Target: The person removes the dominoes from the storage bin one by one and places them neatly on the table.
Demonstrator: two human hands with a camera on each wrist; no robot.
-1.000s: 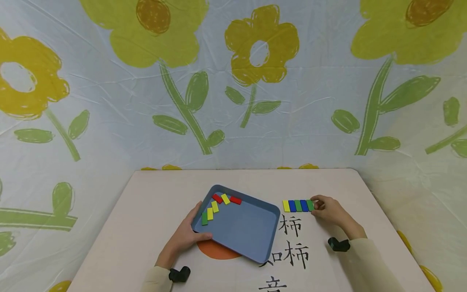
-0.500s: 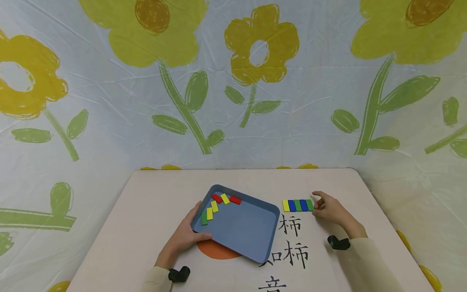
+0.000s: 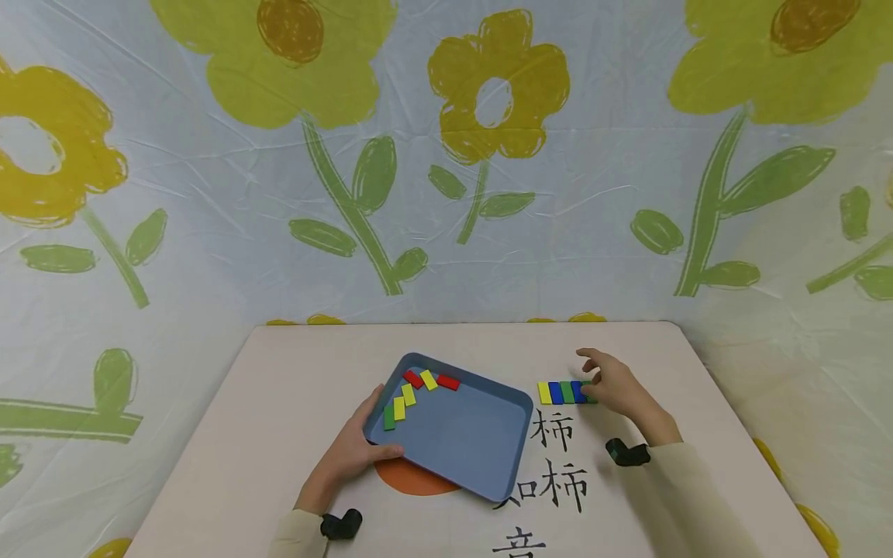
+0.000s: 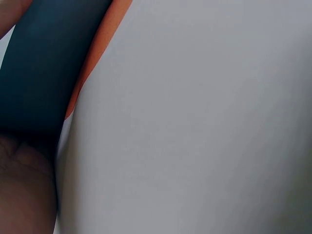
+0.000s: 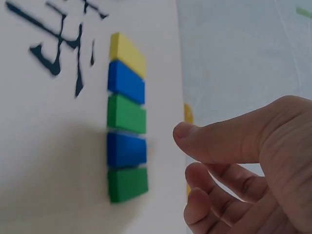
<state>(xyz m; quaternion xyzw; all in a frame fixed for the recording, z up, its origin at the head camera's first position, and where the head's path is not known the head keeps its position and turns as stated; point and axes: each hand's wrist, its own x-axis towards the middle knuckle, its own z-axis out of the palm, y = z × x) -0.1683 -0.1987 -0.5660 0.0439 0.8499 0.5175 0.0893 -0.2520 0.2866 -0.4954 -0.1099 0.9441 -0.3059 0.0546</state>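
Observation:
My left hand (image 3: 351, 447) grips the lower left edge of a blue-grey tray (image 3: 463, 434), thumb over the rim. Inside lie a green block (image 3: 389, 418), several yellow blocks (image 3: 399, 408) and two red blocks (image 3: 449, 382). Right of the tray, a row of blocks stands side by side: yellow (image 5: 127, 54), blue (image 5: 126, 82), green (image 5: 126, 114), blue (image 5: 126, 149) and green (image 5: 127, 185). My right hand (image 3: 621, 389) hovers above the row's right end, holding nothing, fingers loosely bent. In the left wrist view, the palm (image 4: 24, 190) meets the tray's dark side (image 4: 44, 63).
The pale table (image 3: 314, 356) carries black written characters (image 3: 565, 487) below the row and an orange printed shape (image 3: 418, 479) partly under the tray. A flowered cloth (image 3: 558, 271) hangs behind the table's back edge.
My right hand has let go of the green end block, risen and moved left over the row, its fingers spreading. My left hand and the tray have stayed in place.

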